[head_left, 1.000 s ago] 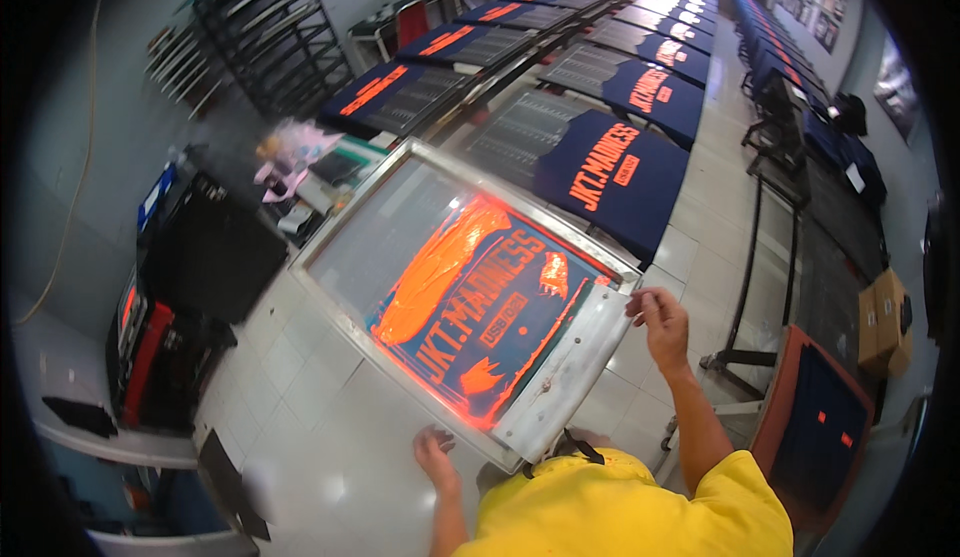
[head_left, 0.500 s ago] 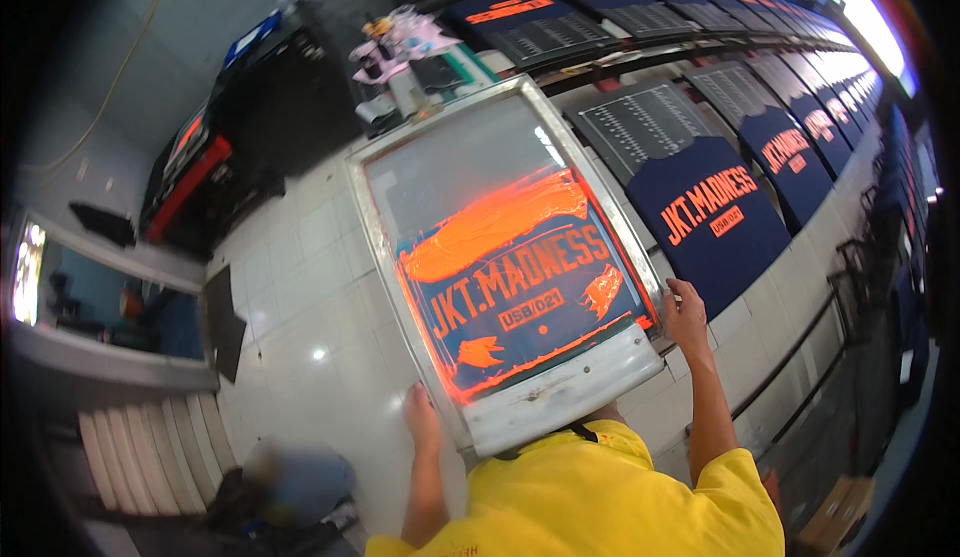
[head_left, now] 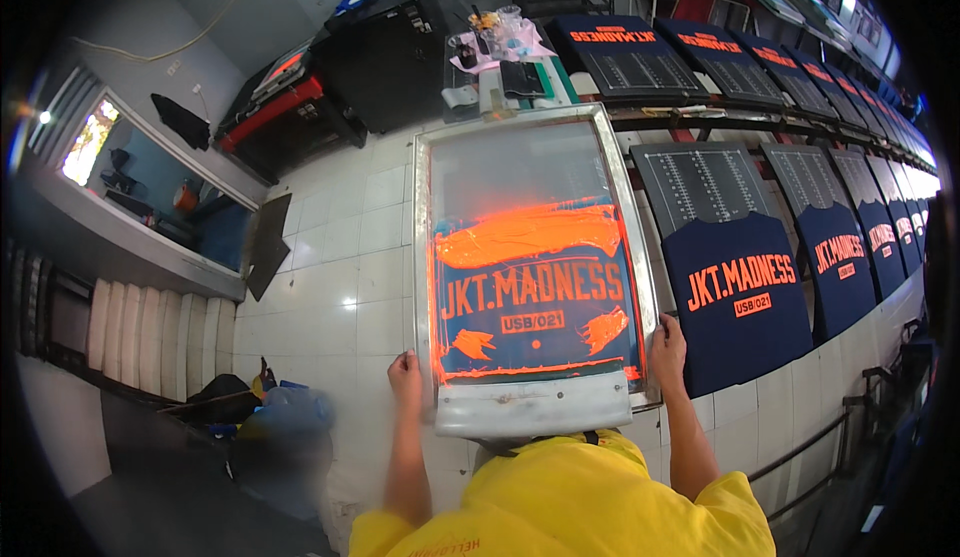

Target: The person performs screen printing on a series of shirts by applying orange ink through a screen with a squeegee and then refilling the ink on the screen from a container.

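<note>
A screen printing frame (head_left: pixel 424 217) with a pale metal rim lies level in front of me. My left hand (head_left: pixel 405 370) grips its left edge near the close end, fingers curled and partly hidden. On the opposite edge, my right hand (head_left: pixel 668 345) closes round the rim. Thick orange ink (head_left: pixel 530 235) lies in a band across the mesh, with smaller smears near the lower corners. A wide pale squeegee (head_left: pixel 533 409) rests across the frame's near end, close to my yellow shirt.
To the right, two rows of dark boards carry navy shirts (head_left: pixel 738 297) with orange prints. A small stand with rags (head_left: pixel 500 47) is beyond the frame. Black and red equipment (head_left: pixel 275 102) stands at the back left. A blue rounded object (head_left: pixel 290 412) sits low on the left.
My view has turned, so the frame now appears straighter and farther right, with the shirt rows more level. Both hands stay at the frame's sides.
</note>
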Tool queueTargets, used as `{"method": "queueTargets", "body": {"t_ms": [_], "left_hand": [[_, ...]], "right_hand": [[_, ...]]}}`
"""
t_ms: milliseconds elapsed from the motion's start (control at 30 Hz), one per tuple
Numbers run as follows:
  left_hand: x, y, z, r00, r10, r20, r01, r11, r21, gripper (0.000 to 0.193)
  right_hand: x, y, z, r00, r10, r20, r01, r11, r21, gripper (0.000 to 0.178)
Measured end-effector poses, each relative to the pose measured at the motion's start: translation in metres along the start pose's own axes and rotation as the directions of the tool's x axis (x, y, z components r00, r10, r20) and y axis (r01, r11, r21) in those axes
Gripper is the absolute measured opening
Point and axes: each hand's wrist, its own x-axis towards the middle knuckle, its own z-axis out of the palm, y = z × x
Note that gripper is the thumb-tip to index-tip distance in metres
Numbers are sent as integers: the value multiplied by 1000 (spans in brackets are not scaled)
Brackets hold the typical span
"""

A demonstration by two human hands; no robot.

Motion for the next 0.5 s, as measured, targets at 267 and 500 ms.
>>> {"method": "queueTargets", "body": {"t_ms": [267, 500], "left_hand": [[-36, 7, -11, 999, 47, -5, -47, 999, -12, 31], [-60, 13, -45, 1000, -12, 26, 15, 993, -114, 30]], "right_hand": [[-26, 5, -16, 994, 110, -9, -108, 987, 121, 27], [-39, -38, -41, 990, 141, -11, -138, 978, 158, 24]]}}
